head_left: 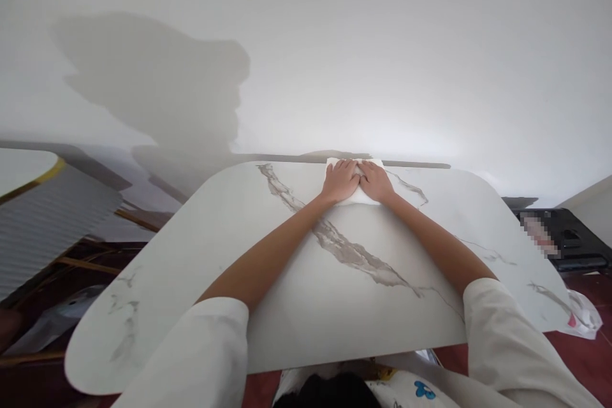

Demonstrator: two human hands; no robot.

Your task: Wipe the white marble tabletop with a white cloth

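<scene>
White wall behind a white marble-pattern table [229,255] with grey veins, its far edge close against the wall. At the left, a ribbed white panel [52,217] with a gold rim; at the right, a black device [568,239] and a crumpled plastic bag [583,315] at the table's corner; dark red floor below. Nothing lies between the arms and the far edge. A folded white cloth [356,197] rests there, flat. Left hand [340,180] and right hand [375,182], fingers extended and palms down, press side by side on the cloth, touching each other.
</scene>
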